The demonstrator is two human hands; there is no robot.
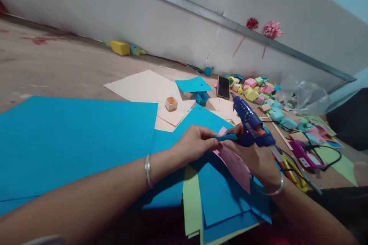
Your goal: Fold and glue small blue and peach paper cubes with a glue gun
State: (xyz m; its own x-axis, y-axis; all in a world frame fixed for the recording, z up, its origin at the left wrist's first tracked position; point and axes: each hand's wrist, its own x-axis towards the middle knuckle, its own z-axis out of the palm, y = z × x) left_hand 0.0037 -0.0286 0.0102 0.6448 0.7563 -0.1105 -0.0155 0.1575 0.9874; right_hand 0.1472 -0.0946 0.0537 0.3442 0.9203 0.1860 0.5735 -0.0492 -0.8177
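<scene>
My left hand (193,144) pinches one end of a small folded piece of blue paper (227,137) between thumb and fingers. At the other end of that paper are the thumb and fingers of my right hand (253,157), also closed. A dark blue glue gun (251,120) is held in my right hand, its nozzle pointing up and away to the left and a small red light lit on its body. Below both hands hangs a pink paper strip (234,166). Blue paper sheets (221,195) and a light green sheet (191,199) lie underneath.
Large blue sheets (77,141) cover the left. Ahead are a peach paper box (171,103), a blue paper box (201,98) and a phone (223,87). Several coloured paper cubes (253,90), yellow-handled scissors (297,172) and a purple extension socket (307,155) with cables lie right.
</scene>
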